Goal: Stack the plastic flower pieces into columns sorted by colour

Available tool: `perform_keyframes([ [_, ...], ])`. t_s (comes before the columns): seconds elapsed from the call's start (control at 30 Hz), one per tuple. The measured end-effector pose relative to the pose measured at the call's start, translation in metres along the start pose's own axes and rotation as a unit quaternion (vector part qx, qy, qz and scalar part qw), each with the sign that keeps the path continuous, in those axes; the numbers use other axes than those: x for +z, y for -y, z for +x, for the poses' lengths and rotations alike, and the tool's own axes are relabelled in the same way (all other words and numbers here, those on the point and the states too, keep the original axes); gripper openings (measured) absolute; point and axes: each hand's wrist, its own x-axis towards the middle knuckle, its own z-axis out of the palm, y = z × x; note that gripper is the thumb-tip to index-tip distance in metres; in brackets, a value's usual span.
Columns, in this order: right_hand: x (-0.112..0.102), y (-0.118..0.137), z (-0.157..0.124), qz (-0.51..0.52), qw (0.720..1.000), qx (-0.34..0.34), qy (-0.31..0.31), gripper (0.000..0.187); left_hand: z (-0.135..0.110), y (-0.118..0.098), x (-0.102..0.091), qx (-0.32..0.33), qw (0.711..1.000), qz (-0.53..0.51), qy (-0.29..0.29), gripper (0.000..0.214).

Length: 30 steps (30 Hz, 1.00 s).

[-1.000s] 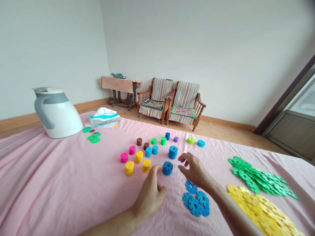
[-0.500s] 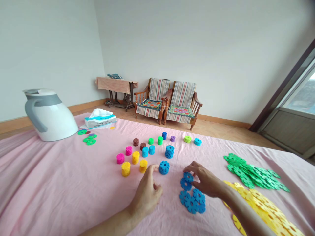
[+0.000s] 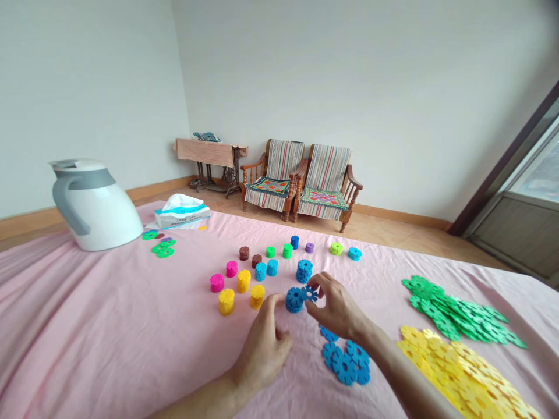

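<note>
Pinching a blue disc (image 3: 310, 293) between thumb and fingertips, the right hand (image 3: 336, 308) holds it tilted against the top of the blue stack (image 3: 294, 301) on the pink cloth (image 3: 109, 326). The left hand (image 3: 264, 343) (fingers loosely curled, gripping nothing) sits just beside that stack. Loose blue discs (image 3: 347, 364) lie near the right wrist.

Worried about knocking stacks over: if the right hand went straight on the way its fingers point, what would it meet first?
Likely the short blue stack: the right hand points left at it, and the blue disc it pinches is beside the stack's top, though depth is unclear.
</note>
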Motion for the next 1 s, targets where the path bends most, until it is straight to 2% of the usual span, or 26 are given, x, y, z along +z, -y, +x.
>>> perform_keyframes([
  [0.1, 0.013, 0.01, 0.008, 0.008, 1.0, 0.007, -0.023, 0.02, 0.0, 0.001, 0.0, -0.008, 1.0, 0.003, 0.002, 0.054],
  [0.3, 0.022, 0.015, 0.012, -0.018, 1.0, 0.006, -0.013, 0.017, 0.0, 0.004, 0.001, -0.011, 1.0, 0.007, 0.002, 0.057],
  [0.57, 0.019, 0.017, 0.011, -0.031, 0.999, 0.023, 0.001, 0.02, 0.0, 0.005, 0.001, 0.004, 1.0, 0.025, 0.001, 0.06],
  [0.67, 0.012, 0.011, 0.006, -0.021, 0.999, 0.024, -0.007, 0.027, 0.0, 0.004, 0.0, 0.009, 1.0, 0.024, 0.0, 0.062],
  [0.73, 0.005, 0.003, -0.001, -0.017, 0.999, 0.029, -0.002, 0.022, 0.0, 0.003, 0.0, 0.009, 1.0, 0.018, 0.0, 0.062],
  [0.8, -0.004, -0.008, -0.011, -0.02, 0.999, 0.035, 0.025, 0.019, 0.0, 0.003, 0.0, 0.006, 1.0, 0.012, -0.003, 0.06],
  [1.0, -0.025, -0.026, -0.039, 0.005, 0.986, 0.028, 0.162, 0.036, 0.0, 0.002, 0.001, 0.003, 1.0, 0.01, -0.005, 0.058],
])
